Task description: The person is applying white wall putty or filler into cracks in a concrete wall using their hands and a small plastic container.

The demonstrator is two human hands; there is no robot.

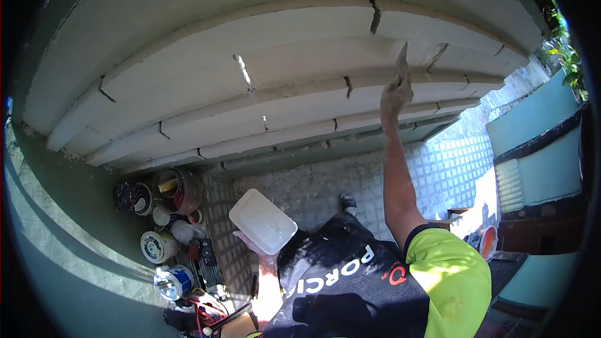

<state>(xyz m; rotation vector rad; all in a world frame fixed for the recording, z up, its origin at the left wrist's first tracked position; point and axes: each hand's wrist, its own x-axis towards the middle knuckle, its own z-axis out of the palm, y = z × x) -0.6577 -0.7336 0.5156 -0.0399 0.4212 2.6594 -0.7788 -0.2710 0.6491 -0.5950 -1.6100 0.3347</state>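
Observation:
My right arm is stretched up and forward, and the right hand point(397, 95) is closed around a putty knife point(402, 56). The knife's pointed-looking blade is up against the pale ribbed wall point(313, 47); whether it touches cannot be told. Dark cracks run through the wall's ledges, and one gap point(243, 73) to the left lets light through. Low at my left side, the left hand point(255, 245) grips a white rectangular plastic tub point(263, 220) from beneath and the side. Its inside looks whitish; how much it holds is unclear.
Several buckets, including a white one point(158, 247) and a blue-and-white one point(173, 283), crowd the floor along the green left wall point(81, 213). Red cable point(210, 307) and tools lie nearby. Another bucket point(487, 243) stands at right, near turquoise panels point(551, 178). Tiled floor stretches below.

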